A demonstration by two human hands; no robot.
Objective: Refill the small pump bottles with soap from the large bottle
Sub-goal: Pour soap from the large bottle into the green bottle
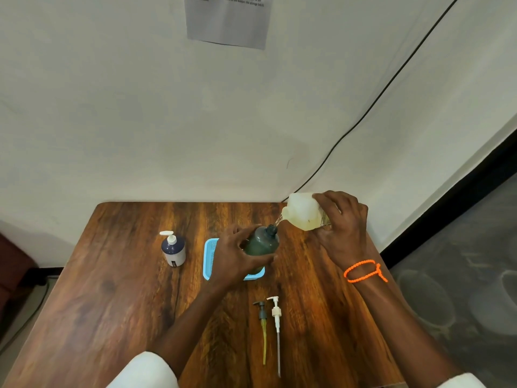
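Note:
My right hand (342,228) grips the large translucent bottle (303,211) of yellowish soap, tipped to the left. A thin stream runs from its mouth into the open neck of the dark green small bottle (263,243). My left hand (235,256) holds that green bottle tilted, above a blue tray (209,259). A white and navy pump bottle (173,249) stands upright to the left with its pump on. Two loose pump heads lie near the front: a dark one (262,315) and a white one (276,312), tubes pointing toward me.
The brown wooden table (126,303) ends at a white wall behind. A black cable (363,116) runs down the wall to the table's back right corner. The floor drops off to the right of the table.

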